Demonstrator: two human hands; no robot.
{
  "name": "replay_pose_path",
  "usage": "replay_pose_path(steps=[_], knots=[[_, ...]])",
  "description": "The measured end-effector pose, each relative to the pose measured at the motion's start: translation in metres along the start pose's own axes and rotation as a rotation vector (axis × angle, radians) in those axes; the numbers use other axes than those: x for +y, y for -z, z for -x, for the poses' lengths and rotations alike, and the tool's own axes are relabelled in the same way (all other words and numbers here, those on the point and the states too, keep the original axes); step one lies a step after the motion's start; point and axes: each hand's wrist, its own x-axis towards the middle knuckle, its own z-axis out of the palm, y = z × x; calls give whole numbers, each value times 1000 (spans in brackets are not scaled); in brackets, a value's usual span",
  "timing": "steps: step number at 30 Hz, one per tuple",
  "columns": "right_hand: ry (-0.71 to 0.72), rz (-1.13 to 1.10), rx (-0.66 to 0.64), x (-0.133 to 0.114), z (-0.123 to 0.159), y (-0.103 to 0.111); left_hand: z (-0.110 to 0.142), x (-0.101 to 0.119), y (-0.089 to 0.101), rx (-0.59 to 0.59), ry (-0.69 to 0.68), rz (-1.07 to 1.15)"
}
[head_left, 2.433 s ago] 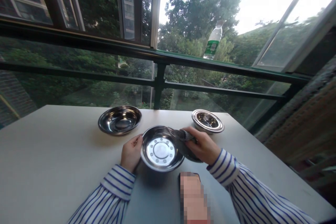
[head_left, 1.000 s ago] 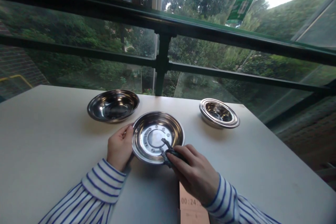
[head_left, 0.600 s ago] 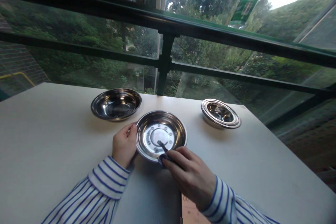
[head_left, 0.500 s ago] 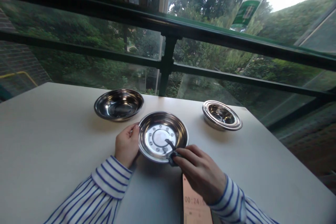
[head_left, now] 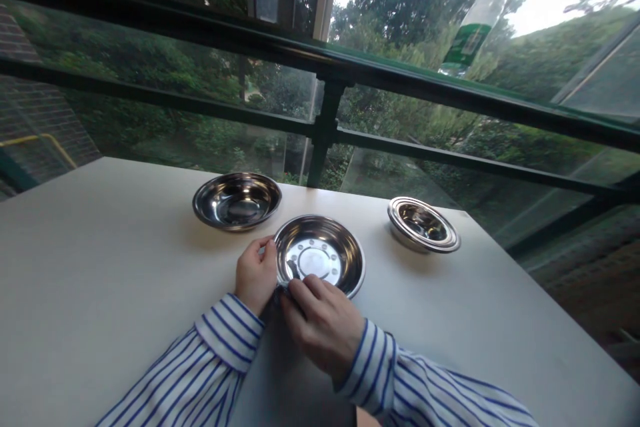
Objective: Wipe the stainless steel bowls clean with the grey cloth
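A shiny steel bowl (head_left: 345, 255) with a ring of round marks on its base is tipped slightly towards me in the middle of the table. My left hand (head_left: 255, 277) grips its left rim, thumb on top and fingers closed. At the near left rim, my right hand (head_left: 324, 323) pinches a small, crumpled dark grey cloth (head_left: 282, 287) against the edge, close to the left hand. Most of the cloth is hidden by the fingers. A dark streak inside the bowl may be its end or a reflection.
Behind to the left stands another steel bowl (head_left: 237, 202). Nested steel bowls (head_left: 424, 225) are at the back right of the white table (head_left: 130, 247). A phone (head_left: 367, 417) peeks out under my right sleeve. A plastic bottle (head_left: 473, 33) rests on the green railing (head_left: 390, 70).
My right hand has slid left along the bowl's near rim with the cloth, from the lower right to the lower left. My left hand keeps its hold. The view has shifted slightly.
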Motion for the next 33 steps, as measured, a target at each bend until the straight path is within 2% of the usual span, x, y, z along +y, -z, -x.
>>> replay_pose_path(steps=[4,8,10,15,17,19,24,26,33], knots=[[-19,14,-24,11,21,13,-2,-3,-2,-4,1,6],[3,34,4,20,42,24,-2,-6,-5,7,10,19],[-3,39,5,17,38,20,-2,-6,-5,7,14,24],[-16,38,66,-2,0,-4,-1,1,0,-8,15,9],[-15,35,65,-5,-7,-7,-1,3,2,-16,17,3],[-15,24,45,-3,-1,-2,-1,4,2,-19,20,3],[-6,48,4,14,38,19,1,1,-2,-20,37,16],[-18,64,-1,17,45,22,1,-1,-3,-14,35,21],[-27,21,42,0,14,5,1,-1,-2,-13,14,27]])
